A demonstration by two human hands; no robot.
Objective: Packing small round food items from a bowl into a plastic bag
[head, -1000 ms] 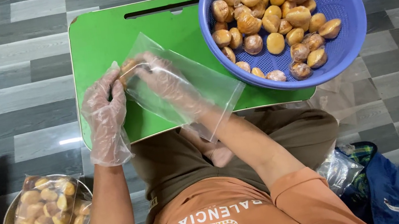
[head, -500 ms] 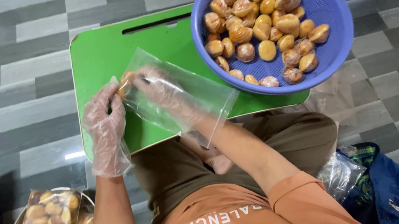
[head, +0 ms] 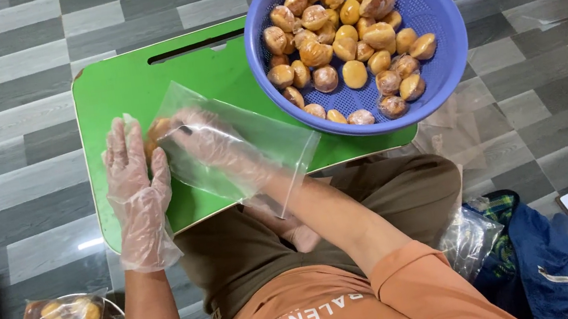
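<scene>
clear bag (head: 253,149) lying near left edge of green board (head: 118,86), right hand (head: 211,144) pushed inside it, curled around a brown pastry (head: 160,129). left hand (head: 134,169) nearly flat, steadying bag's closed end. thin plastic could likely tear or slide if pushed harder. blue basket (head: 442,48) overhanging right corner, might tip.

Clear plastic bag (head: 253,149) on green board (head: 133,84)
</scene>
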